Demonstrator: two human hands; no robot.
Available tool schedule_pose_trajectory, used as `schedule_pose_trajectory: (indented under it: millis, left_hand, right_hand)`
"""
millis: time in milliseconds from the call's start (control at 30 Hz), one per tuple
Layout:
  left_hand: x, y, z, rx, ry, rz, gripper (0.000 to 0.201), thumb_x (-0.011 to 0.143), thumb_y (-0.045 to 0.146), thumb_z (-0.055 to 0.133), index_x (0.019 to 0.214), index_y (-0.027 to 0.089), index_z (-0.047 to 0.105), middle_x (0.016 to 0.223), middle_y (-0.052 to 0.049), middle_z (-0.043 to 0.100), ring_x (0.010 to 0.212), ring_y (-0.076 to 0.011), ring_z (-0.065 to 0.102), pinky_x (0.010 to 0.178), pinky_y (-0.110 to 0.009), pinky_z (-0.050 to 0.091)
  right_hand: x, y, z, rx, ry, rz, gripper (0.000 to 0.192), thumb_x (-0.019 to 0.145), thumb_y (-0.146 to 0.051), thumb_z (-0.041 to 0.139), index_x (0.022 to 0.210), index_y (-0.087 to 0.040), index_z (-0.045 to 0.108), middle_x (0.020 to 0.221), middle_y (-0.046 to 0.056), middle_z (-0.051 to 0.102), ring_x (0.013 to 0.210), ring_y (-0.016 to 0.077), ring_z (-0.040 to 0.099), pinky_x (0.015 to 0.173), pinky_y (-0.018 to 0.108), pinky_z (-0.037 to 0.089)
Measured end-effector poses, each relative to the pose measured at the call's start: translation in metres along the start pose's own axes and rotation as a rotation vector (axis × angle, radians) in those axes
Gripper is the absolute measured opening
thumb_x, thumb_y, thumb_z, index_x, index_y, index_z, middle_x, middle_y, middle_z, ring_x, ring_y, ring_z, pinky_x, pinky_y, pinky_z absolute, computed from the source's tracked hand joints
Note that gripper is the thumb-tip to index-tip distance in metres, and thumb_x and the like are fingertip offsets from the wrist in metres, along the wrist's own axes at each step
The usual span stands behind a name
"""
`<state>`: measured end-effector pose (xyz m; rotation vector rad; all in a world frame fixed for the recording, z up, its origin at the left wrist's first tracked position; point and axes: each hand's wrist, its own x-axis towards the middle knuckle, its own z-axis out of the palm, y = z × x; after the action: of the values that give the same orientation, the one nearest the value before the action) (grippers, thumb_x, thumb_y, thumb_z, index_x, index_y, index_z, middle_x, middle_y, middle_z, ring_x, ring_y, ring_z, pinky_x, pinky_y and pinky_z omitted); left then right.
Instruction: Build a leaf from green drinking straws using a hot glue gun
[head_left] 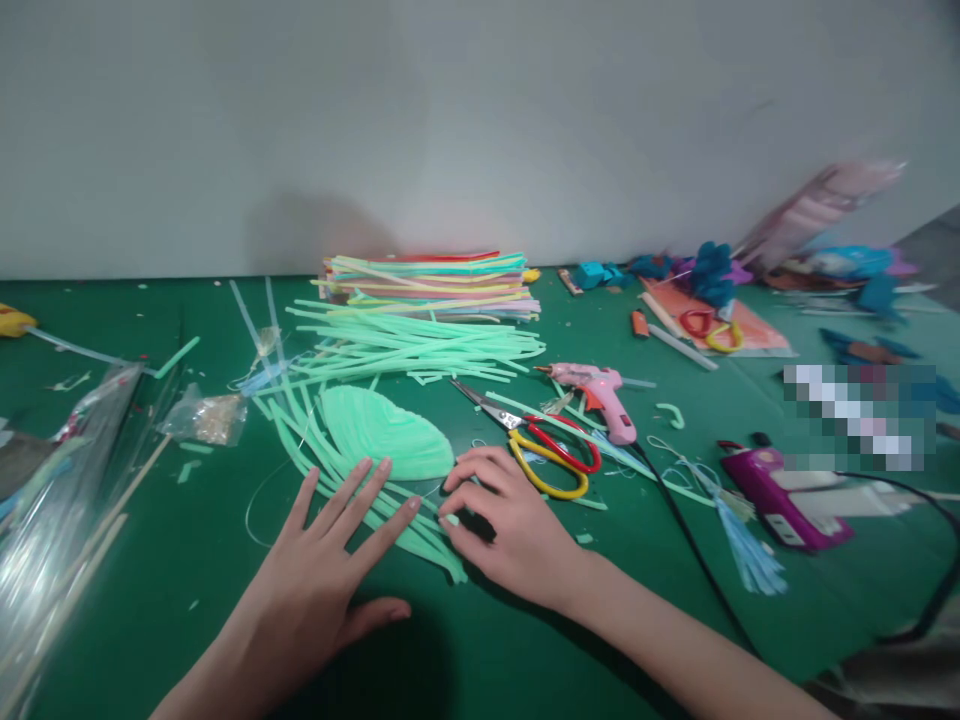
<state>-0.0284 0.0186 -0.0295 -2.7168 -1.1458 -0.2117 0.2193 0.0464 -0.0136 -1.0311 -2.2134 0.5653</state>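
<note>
My left hand lies with fingers spread over a loose bundle of mint-green pipe cleaners, pressing on them. Curled fingers and thumb of my right hand close at the bundle's right side, where a green pipe cleaner end shows at the thumb tip. A thin wire or thread loops out left of my left hand; where its ends go is hidden. Just beyond both hands lies a leaf-shaped mint-green piece made of pipe cleaners laid side by side. Scissors with red and yellow handles rest beside my right hand.
More mint-green pipe cleaners lie before a multicoloured stack by the wall. A pink glue gun trails a black cord on the right, near a purple tool. Clear plastic wrap and sticks cover the left.
</note>
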Motion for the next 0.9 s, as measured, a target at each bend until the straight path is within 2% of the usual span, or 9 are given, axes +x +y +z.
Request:
schedule_pose_trajectory:
  millis: [167, 300, 400, 500, 600, 700, 800, 900]
  left_hand:
    - [-0.001, 0.0, 0.0, 0.01, -0.012, 0.011, 0.078, 0.086, 0.068, 0.048, 0.151, 0.028, 0.035, 0.157, -0.02, 0.033, 0.143, -0.0365, 0.033, 0.118, -0.057, 0.007]
    - [-0.001, 0.0, 0.001, -0.003, 0.006, -0.004, 0.078, 0.086, 0.07, 0.047, 0.151, 0.029, 0.035, 0.157, -0.017, 0.035, 0.143, -0.0358, 0.034, 0.118, -0.057, 0.006]
    - [-0.002, -0.001, 0.002, -0.004, 0.024, -0.006, 0.079, 0.085, 0.071, 0.047, 0.151, 0.03, 0.036, 0.156, -0.016, 0.036, 0.143, -0.0356, 0.035, 0.118, -0.057, 0.007]
    - [-0.002, -0.002, 0.001, 0.007, 0.033, 0.015, 0.078, 0.086, 0.07, 0.047, 0.151, 0.028, 0.036, 0.156, -0.017, 0.036, 0.142, -0.0365, 0.035, 0.118, -0.058, 0.008]
    - [0.0, -0.002, -0.004, -0.011, 0.079, 0.006, 0.072, 0.088, 0.064, 0.05, 0.147, 0.023, 0.043, 0.154, -0.017, 0.041, 0.143, -0.0363, 0.034, 0.118, -0.057, 0.011]
    - [0.006, 0.0, -0.016, -0.076, 0.161, -0.059, 0.048, 0.092, 0.042, 0.056, 0.134, 0.019, 0.056, 0.148, -0.016, 0.048, 0.142, -0.0353, 0.036, 0.117, -0.057, 0.019]
    - [0.02, 0.006, -0.026, -0.179, 0.222, -0.186, 0.024, 0.095, 0.024, 0.052, 0.113, 0.02, 0.067, 0.125, -0.014, 0.064, 0.122, -0.0305, 0.056, 0.108, -0.054, 0.037]
    - [0.038, 0.012, -0.028, -0.227, 0.148, -0.274, 0.024, 0.096, 0.029, 0.048, 0.102, 0.019, 0.069, 0.097, -0.011, 0.067, 0.092, -0.0274, 0.063, 0.083, -0.048, 0.051]
  right_hand:
    - [-0.005, -0.006, -0.002, -0.02, -0.023, -0.015, 0.011, 0.09, -0.028, 0.063, 0.098, -0.022, 0.067, 0.102, 0.006, 0.066, 0.109, 0.0233, 0.052, 0.097, 0.041, 0.046]
    - [-0.002, 0.003, -0.019, -0.075, 0.024, 0.033, 0.02, 0.091, -0.034, 0.063, 0.107, -0.024, 0.067, 0.106, 0.007, 0.066, 0.109, 0.024, 0.054, 0.097, 0.042, 0.045]
    - [0.003, 0.021, -0.04, -0.202, 0.173, 0.161, 0.019, 0.094, -0.034, 0.057, 0.106, -0.023, 0.067, 0.104, 0.008, 0.065, 0.103, 0.0242, 0.057, 0.093, 0.042, 0.047]
    - [0.004, 0.048, -0.062, -0.432, 0.349, 0.37, 0.021, 0.093, -0.037, 0.055, 0.1, -0.02, 0.063, 0.103, 0.01, 0.066, 0.102, 0.0279, 0.057, 0.09, 0.043, 0.046]
    - [-0.002, 0.075, -0.076, -0.593, 0.394, 0.493, 0.026, 0.091, -0.042, 0.053, 0.099, -0.018, 0.059, 0.098, 0.012, 0.064, 0.095, 0.0304, 0.055, 0.086, 0.044, 0.044]
    - [-0.013, 0.093, -0.081, -0.699, 0.396, 0.562, 0.032, 0.09, -0.048, 0.051, 0.097, -0.016, 0.056, 0.093, 0.014, 0.062, 0.089, 0.0308, 0.055, 0.083, 0.044, 0.043]
    - [-0.019, 0.101, -0.082, -0.78, 0.403, 0.632, 0.04, 0.089, -0.052, 0.052, 0.1, -0.014, 0.055, 0.096, 0.017, 0.061, 0.093, 0.0331, 0.055, 0.083, 0.044, 0.042]
    - [-0.022, 0.105, -0.083, -0.76, 0.375, 0.732, 0.049, 0.085, -0.054, 0.058, 0.107, -0.01, 0.053, 0.101, 0.021, 0.06, 0.096, 0.0347, 0.057, 0.08, 0.043, 0.043]
